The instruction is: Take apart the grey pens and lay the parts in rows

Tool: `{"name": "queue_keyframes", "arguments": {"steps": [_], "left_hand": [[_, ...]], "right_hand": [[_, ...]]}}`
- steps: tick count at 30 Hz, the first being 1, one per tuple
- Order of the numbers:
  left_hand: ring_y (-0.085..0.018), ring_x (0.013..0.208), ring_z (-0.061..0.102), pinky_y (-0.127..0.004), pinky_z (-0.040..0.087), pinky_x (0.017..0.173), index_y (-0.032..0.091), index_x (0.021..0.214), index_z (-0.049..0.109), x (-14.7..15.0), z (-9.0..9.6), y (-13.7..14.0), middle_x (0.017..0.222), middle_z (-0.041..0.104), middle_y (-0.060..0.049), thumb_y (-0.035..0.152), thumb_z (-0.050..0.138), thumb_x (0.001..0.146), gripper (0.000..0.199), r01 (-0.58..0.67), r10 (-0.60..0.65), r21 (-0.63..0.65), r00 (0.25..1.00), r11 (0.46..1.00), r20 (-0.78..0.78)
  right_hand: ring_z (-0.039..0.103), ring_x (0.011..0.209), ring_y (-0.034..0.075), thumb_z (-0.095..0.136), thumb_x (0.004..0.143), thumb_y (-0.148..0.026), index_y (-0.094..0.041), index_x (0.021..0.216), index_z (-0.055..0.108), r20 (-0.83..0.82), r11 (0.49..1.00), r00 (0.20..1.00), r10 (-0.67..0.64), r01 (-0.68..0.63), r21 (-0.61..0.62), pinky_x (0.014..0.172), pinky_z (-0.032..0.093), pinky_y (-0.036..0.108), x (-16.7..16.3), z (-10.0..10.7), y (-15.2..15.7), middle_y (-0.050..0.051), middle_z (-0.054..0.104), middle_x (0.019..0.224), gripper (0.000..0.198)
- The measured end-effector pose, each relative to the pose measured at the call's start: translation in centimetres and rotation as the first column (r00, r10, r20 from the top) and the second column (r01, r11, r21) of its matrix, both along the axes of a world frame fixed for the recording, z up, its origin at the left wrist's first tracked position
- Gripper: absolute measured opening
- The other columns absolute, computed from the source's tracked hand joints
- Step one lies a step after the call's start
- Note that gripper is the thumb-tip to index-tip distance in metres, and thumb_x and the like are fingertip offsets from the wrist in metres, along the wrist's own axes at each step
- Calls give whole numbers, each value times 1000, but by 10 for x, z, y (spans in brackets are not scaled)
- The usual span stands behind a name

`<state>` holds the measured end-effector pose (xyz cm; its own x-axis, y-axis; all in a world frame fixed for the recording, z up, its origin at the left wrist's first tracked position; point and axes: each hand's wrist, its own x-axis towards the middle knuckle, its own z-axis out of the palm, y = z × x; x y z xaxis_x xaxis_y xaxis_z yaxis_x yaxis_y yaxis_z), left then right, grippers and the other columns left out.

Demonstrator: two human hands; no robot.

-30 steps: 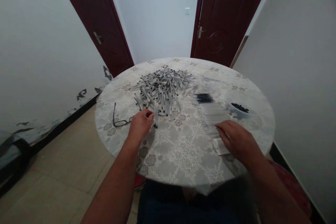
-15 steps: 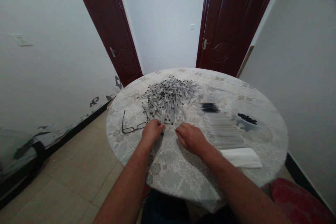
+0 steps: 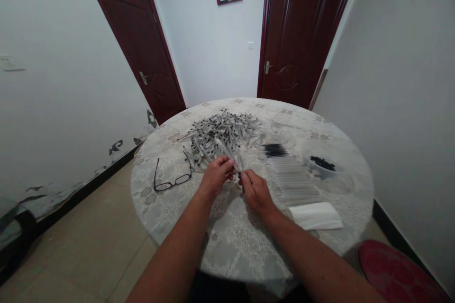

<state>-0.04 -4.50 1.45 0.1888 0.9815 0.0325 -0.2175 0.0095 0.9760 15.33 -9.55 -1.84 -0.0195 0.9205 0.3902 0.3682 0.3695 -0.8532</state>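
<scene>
My left hand (image 3: 217,174) is closed, thumb against fingers, around a whitish translucent pen (image 3: 224,148) that slants up and away toward the pile. Close by on the right, my right hand (image 3: 254,190) pinches the dark near end of another translucent pen (image 3: 239,161). The two hands almost meet just above the table. Beyond them spreads a loose pile of similar pens (image 3: 213,130) with dark ends, pointing every way. Fingertips cover the near ends of both held pens.
Right of my hands lies a row of clear tubes (image 3: 293,177) beside dark sticks (image 3: 274,150). A clear bowl (image 3: 336,173) holds small black pieces (image 3: 323,163). A folded white cloth (image 3: 316,216) lies nearer; eyeglasses (image 3: 173,183) rest at left. A red stool (image 3: 398,274) stands at lower right.
Both hands have come closer together, and a pen now shows raised in each. The left hand has turned with its fingers more visible. The whole view has shifted slightly.
</scene>
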Motion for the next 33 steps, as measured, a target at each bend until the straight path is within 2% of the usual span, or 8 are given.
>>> {"name": "queue_keyframes", "arguments": {"steps": [5,9,12,18,26,33], "left_hand": [[-14,73,67,-26,53,66,16,90,67,22,4,9,88,71,-4,31,78,80,21,52,-58,74,995,996,82],[-15,70,70,-30,56,72,16,90,66,22,-3,10,90,74,-5,28,80,77,23,109,-117,58,980,992,158],[-16,73,72,-31,58,75,16,92,66,18,-12,9,91,76,-5,31,82,77,26,113,-119,42,969,993,218],[-17,71,73,-34,59,77,15,89,67,17,-23,9,90,77,-6,46,81,80,36,30,-35,27,981,999,190],[-17,71,74,-34,60,76,17,97,65,18,-27,9,95,79,-9,42,80,82,34,-1,-4,27,987,1000,158],[-17,71,74,-34,60,75,16,97,65,18,-29,9,95,79,-10,42,80,82,34,10,-11,7,986,1000,166]], "right_hand": [[58,58,14,39,103,-60,-20,87,62,-341,989,940,3,-54,-139,56,45,25,4,-8,10,0,65,74,49],[51,51,11,45,98,-70,-19,82,59,-492,970,869,-40,-85,-228,47,41,22,3,-10,16,-1,59,68,55],[48,48,11,49,95,-70,-19,77,57,-519,960,853,-55,-97,-262,45,39,22,2,-11,17,-3,54,61,55],[45,47,9,55,94,-66,-21,74,54,-508,954,861,7,-158,-255,42,34,21,3,-14,20,-4,51,58,49],[44,46,9,54,92,-69,-21,76,55,-508,956,861,-42,-112,-269,40,32,21,3,-20,23,-4,51,59,50],[44,45,9,52,92,-72,-21,77,56,-540,948,838,-80,-104,-302,40,32,21,3,-23,23,-4,51,60,53]]}}
